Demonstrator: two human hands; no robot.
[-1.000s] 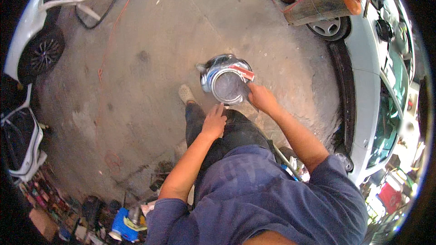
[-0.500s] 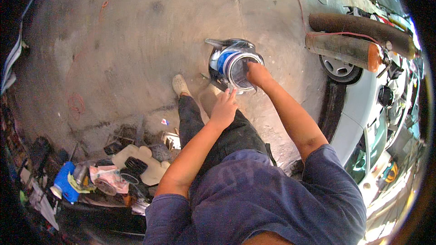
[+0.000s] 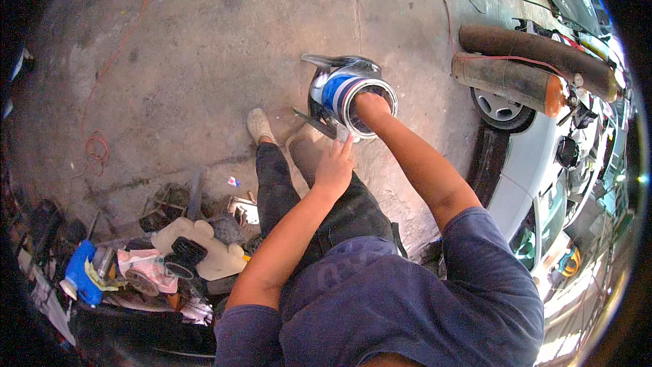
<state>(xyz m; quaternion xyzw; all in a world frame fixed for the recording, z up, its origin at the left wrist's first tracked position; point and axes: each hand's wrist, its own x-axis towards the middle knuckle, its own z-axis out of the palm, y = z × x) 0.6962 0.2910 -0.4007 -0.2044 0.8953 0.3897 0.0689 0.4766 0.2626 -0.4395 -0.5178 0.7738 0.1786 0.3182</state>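
A metal can [image 3: 335,92] with a blue and white label and a bare round rim is tilted with its mouth toward me. Around it is a dark, glossy curved piece [image 3: 343,61] with pointed ends; how the two are joined is not clear. My right hand [image 3: 370,106] reaches into the can's mouth, its fingers hidden inside. My left hand [image 3: 334,168] has its fingers stretched out at the lower left of the rim, touching or nearly touching a small whitish piece [image 3: 344,134] there.
Two large gas cylinders [image 3: 506,78] lie at the right beside a light-coloured car [image 3: 526,163]. Lower left is a pile of parts with a blue jug [image 3: 83,268] and a beige plastic tank [image 3: 221,258]. A thin red hose [image 3: 97,146] runs over the concrete floor [image 3: 204,47].
My right hand has gone deeper into the can and shifted left; its fingertips no longer show. A dark pointed end now shows left of the rim. My left hand stays by the rim.
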